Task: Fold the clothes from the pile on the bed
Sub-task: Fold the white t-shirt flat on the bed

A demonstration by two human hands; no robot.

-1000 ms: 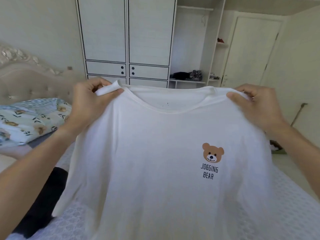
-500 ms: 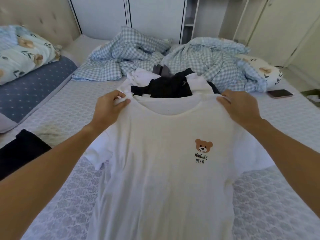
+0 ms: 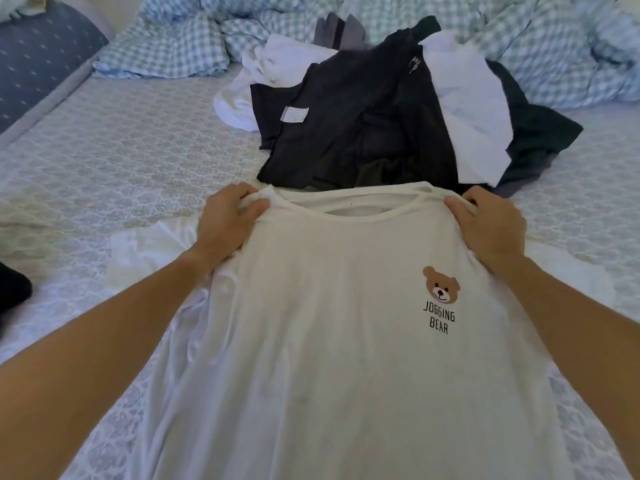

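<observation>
One white T-shirt (image 3: 346,341) — left hand (image 3: 228,223), right hand (image 3: 488,226) each pinching a shoulder — perhaps flat on the bed (image 3: 121,150).

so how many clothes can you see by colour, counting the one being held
white: 2, the bear t-shirt held at the shoulders by the left hand and right hand, and a white garment in the pile
black or dark: 2, the black garment on top of the pile, and a dark piece at the left edge
grey: 1, the grey piece behind the pile
total: 5 visible, though the pile may hide more
</observation>
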